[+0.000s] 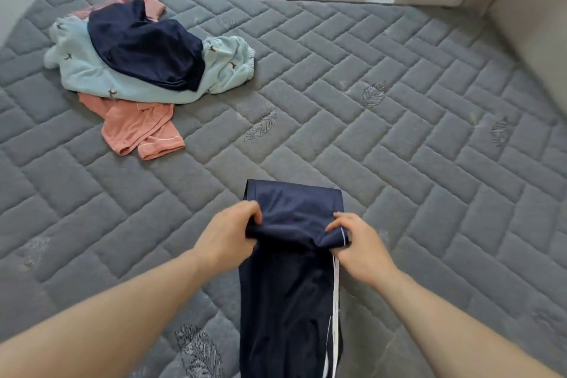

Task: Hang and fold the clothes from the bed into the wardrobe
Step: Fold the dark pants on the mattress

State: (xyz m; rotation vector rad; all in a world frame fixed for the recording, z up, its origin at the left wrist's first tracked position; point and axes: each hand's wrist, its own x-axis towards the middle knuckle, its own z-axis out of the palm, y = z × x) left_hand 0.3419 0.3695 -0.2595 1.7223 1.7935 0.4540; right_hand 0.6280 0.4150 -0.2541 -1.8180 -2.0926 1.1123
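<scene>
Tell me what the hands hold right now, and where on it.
Both grip the navy trousers at a fold: left hand its left edge, right hand the white-striped right edge.

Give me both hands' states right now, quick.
Left hand: closed, gripping the left edge of the long navy-blue satin trousers with white side piping.
Right hand: closed, pinching the same trousers' right edge at the fold.

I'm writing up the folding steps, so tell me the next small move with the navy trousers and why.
Probably carry the pinched fold forward and lay it flat over the far end. Both the left hand and right hand grip the navy trousers at a raised crease, the far part already lies doubled on the mattress, and a long stretch remains unfolded toward the person.
</scene>
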